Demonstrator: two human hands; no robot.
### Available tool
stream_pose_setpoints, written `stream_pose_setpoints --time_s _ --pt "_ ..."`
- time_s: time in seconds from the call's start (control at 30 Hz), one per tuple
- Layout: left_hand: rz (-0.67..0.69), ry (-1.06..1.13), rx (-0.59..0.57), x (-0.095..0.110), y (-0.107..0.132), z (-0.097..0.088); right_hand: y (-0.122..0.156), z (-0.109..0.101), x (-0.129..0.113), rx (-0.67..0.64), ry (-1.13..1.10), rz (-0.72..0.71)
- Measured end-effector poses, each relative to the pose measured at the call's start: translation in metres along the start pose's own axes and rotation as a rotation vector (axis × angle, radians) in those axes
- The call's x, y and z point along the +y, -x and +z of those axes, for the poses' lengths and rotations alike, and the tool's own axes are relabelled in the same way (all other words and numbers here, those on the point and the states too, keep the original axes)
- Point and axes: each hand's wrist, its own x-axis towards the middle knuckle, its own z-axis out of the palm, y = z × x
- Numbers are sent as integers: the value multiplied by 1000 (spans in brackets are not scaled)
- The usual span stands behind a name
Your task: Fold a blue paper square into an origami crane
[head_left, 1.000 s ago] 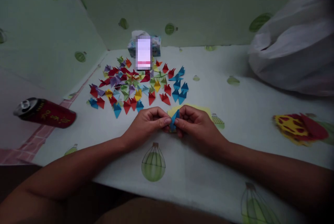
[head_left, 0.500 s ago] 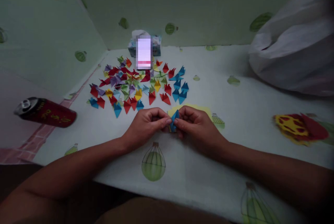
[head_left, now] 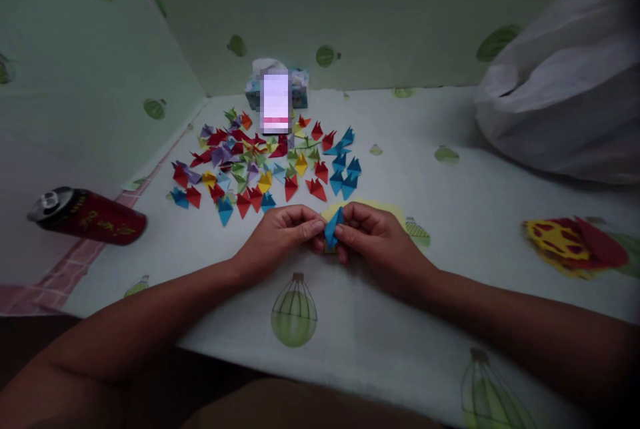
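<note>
A small folded piece of blue origami paper (head_left: 333,229) is pinched between my two hands, its narrow tip pointing up. My left hand (head_left: 285,235) grips its left edge between thumb and fingers. On the other side my right hand (head_left: 383,242) presses its thumb on the paper's right edge, fingers curled behind. Under my hands lies a yellow sheet (head_left: 395,209), partly covered by them. Just beyond, many folded paper cranes (head_left: 291,187) in red, blue, yellow, green and purple spread over the table.
A phone with a blurred screen (head_left: 276,102) leans against a tissue box (head_left: 301,90) at the back. To the left a red drink can (head_left: 95,215) stands. At right are a yellow and red cut-out piece (head_left: 563,245) and a large white plastic bag (head_left: 555,95).
My left thumb has shifted slightly up and left, so more of the blue paper's face shows. My right hand stays almost in place.
</note>
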Motion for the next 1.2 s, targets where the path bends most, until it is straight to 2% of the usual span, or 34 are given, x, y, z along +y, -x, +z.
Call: stream_pose_setpoints --time_s 0.3,0.63,0.8,1.2 --pt "-37 -39 14 6 1 3 0 0 1 2 34 10" --pt "-2 -130 18 7 1 2 1 1 0 -27 53 20" --pt "38 -179 63 6 1 3 0 0 -1 -59 31 0" --pt "18 -137 44 5 1 4 0 2 2 -62 3 8"
